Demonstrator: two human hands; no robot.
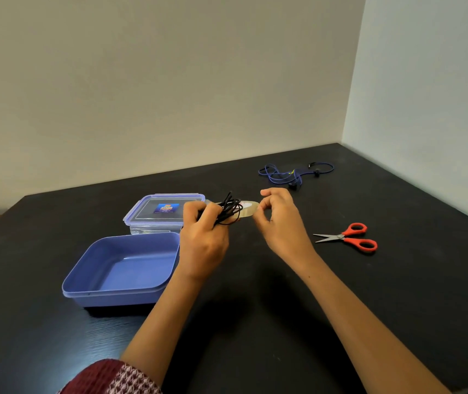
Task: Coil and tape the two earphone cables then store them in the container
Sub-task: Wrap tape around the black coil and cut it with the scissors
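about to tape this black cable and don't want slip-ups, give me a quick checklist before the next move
1. black cable coiled, gripped in left hand: ok
2. tape roll at the coil, right hand pinching its edge: ok
3. tape end peeled free: cannot tell
4. scissors within reach on the table: ok
5. blue container open: ok
6. blue cable coiled: not ok, lies loose

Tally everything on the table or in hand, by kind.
Earphone cables: 2 (black cable, blue cable)
Containers: 2 (open blue tub, lidded clear box)
Tape roll: 1
Scissors: 1
Total: 6
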